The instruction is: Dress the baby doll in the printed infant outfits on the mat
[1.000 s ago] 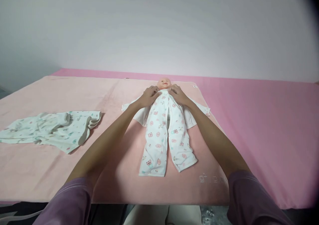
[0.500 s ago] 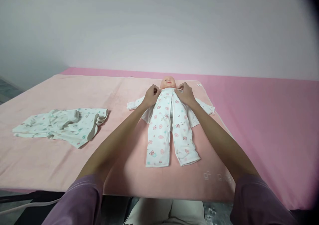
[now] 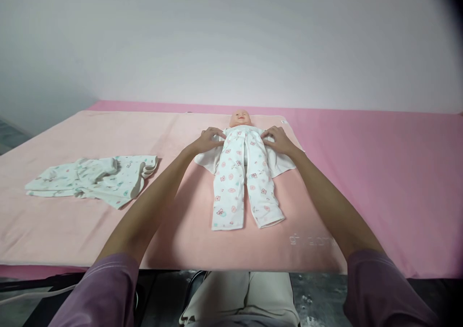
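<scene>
A baby doll (image 3: 240,118) lies face up, its head at the far end. White pants with pink bear prints (image 3: 231,182) lie lengthwise over its front, legs toward me. A white top (image 3: 280,164) spreads out from under the pants on both sides. My left hand (image 3: 211,140) rests at the left edge of the pants' upper part, thumb and fingers apart, tips touching the cloth. On the opposite edge, my right hand (image 3: 278,140) is likewise open, fingertips against the fabric. The top's sleeves are largely hidden behind my hands and forearms.
A second set of white printed baby clothes (image 3: 97,177) lies loosely folded on the left. Beneath everything is a peach mat (image 3: 173,250) on a pink surface (image 3: 379,172). A pale wall (image 3: 231,42) rises behind. A cable (image 3: 36,294) runs at lower left.
Both hands have moved outward from the waistband near the doll's head to the sides, and their fingers have spread. The top's lower edges now flare wider. The view has shifted slightly.
</scene>
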{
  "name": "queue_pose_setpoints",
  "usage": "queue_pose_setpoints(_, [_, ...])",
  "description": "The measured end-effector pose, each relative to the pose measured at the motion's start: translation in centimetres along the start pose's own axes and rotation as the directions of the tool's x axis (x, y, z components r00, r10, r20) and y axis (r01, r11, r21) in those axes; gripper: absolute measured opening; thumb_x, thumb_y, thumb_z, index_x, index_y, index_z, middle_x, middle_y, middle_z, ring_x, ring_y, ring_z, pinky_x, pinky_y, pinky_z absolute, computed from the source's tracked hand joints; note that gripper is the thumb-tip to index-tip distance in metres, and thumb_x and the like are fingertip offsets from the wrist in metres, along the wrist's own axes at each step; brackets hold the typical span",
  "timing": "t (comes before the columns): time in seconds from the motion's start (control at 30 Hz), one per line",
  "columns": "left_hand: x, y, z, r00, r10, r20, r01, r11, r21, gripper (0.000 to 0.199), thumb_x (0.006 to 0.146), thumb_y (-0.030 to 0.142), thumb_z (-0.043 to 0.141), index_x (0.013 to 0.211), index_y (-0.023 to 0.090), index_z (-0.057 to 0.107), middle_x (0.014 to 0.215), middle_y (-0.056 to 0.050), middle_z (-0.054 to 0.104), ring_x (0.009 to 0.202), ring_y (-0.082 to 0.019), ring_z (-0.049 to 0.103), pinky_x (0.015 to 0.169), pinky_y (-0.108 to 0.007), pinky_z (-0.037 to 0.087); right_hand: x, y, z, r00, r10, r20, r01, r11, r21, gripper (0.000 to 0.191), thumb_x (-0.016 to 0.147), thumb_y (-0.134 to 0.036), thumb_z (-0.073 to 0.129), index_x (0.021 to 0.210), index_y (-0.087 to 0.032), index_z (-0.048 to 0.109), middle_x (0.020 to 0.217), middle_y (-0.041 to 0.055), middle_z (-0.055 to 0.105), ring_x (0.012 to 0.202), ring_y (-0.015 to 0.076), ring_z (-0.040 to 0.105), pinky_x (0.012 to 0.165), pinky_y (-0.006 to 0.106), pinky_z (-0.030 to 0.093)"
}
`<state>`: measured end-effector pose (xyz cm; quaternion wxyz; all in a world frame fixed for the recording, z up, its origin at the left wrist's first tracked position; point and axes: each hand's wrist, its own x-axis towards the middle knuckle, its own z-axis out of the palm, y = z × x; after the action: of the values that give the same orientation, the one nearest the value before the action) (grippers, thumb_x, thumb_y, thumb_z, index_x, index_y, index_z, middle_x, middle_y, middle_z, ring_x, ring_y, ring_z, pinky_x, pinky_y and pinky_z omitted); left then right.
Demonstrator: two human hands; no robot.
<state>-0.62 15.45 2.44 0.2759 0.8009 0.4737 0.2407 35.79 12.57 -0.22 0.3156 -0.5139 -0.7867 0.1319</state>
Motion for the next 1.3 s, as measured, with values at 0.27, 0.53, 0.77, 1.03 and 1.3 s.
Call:
queue_pose_setpoints(0.27, [1.1,1.1,-1.2,0.982,-0.077,0.170,0.099,0.987,-0.123,0.035,0.083,0.055,0.075,0.109,0.032,0.080,0.143,-0.006,0.063,0.127,-0.028,0.061,0.098,-0.031,0.055,1.7,0.6,-0.9,0.954,0.049,0.296,-0.100,0.982,0.159,0.032,0.090,-0.048,0.067,0.107,-0.022,0.078,0.123,0.0081,0.066,0.109,0.0236,0.057,0.101,0.040,0.047])
queue_pose_setpoints(0.53, [1.6,0.0,0.6,0.993,-0.112,0.025,0.114,0.956,-0.271,0.028,0.090,0.049,0.069,0.103,0.023,0.070,0.107,-0.006,0.071,0.095,-0.020,0.062,0.084,-0.031,0.051,1.7,0.7,1.0,0.986,0.158,0.059,-0.166,0.971,0.172,0.019,0.094,-0.039,0.060,0.098,-0.023,0.068,0.104,0.0060,0.069,0.090,0.0223,0.057,0.085,0.039,0.048])
queue_pose_setpoints(0.77, [1.4,-0.9,0.7,0.999,0.047,-0.019,-0.045,0.997,0.062,0.023,0.088,0.038,0.071,0.107,0.026,0.075,0.134,-0.009,0.062,0.125,-0.032,0.054,0.112,-0.049,0.045,0.2,-1.3,1.6,0.999,0.009,-0.036,-0.020,0.938,-0.347,0.013,0.092,-0.026,0.061,0.088,-0.022,0.073,0.104,0.0169,0.067,0.103,0.0373,0.054,0.092,0.058,0.043])
queue_pose_setpoints(1.03, [-0.4,1.7,2.5,0.997,0.057,-0.058,-0.040,0.964,0.264,0.011,0.080,0.026,0.069,0.087,0.022,0.061,0.086,-0.014,0.065,0.089,-0.036,0.063,0.081,-0.049,0.049,-1.1,-4.0,2.9,0.932,0.269,0.244,-0.287,0.957,0.039,0.034,0.084,-0.033,0.073,0.116,-0.023,0.073,0.127,0.0151,0.075,0.111,0.0410,0.068,0.093,0.055,0.056])
queue_pose_setpoints(1.3, [-2.2,3.2,2.7,0.976,-0.154,0.156,0.189,0.951,-0.243,0.020,0.073,0.034,0.079,0.082,0.023,0.066,0.086,-0.005,0.075,0.098,-0.033,0.072,0.078,-0.038,0.057,-1.8,-2.0,3.6,0.885,0.296,0.360,-0.448,0.753,0.481,0.062,0.086,-0.040,0.075,0.147,-0.035,0.065,0.153,0.0028,0.064,0.139,0.0364,0.062,0.112,0.057,0.058])
